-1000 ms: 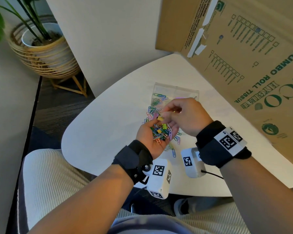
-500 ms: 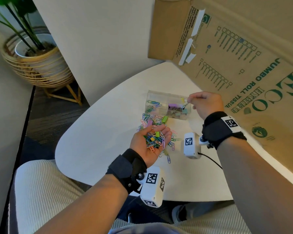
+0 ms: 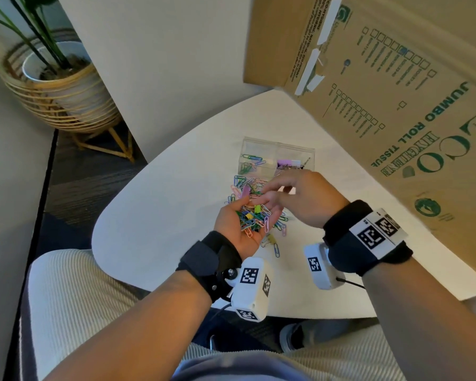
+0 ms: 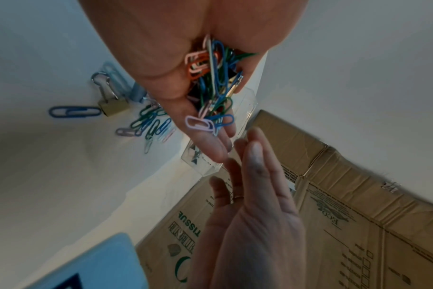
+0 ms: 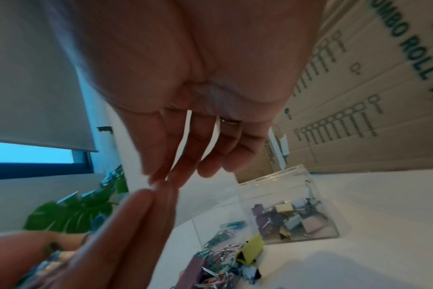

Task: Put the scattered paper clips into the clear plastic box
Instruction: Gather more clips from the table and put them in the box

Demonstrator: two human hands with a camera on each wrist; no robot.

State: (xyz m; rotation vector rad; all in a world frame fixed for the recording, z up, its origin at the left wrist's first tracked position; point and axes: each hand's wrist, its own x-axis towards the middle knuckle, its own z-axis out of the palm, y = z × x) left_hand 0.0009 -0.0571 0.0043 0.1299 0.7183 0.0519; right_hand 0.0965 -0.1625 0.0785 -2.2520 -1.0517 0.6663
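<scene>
My left hand (image 3: 270,202) is held palm up over the white table (image 3: 162,215), and a heap of coloured paper clips (image 3: 252,218) with a few small binder clips lies in it. The clips (image 4: 210,82) spill toward its straight fingers. My right hand (image 3: 275,187) hovers at the left fingertips, fingers straight (image 5: 176,172) and holding nothing. More clips (image 3: 245,185) lie scattered on the table under the hands. Behind them stands the clear plastic box (image 3: 261,145): paper clips in its left compartment, binder clips (image 5: 292,221) in its right.
A large cardboard box (image 3: 396,105) leans along the table's right side, close behind the clear box. A yellow binder clip (image 3: 271,239) and a blue paper clip (image 4: 74,112) lie near the front. A potted plant (image 3: 52,78) stands on the floor at far left.
My right hand went from the left palm to the box's right compartment, then came back to the left fingertips with nothing in it. The left hand kept its heap of clips.
</scene>
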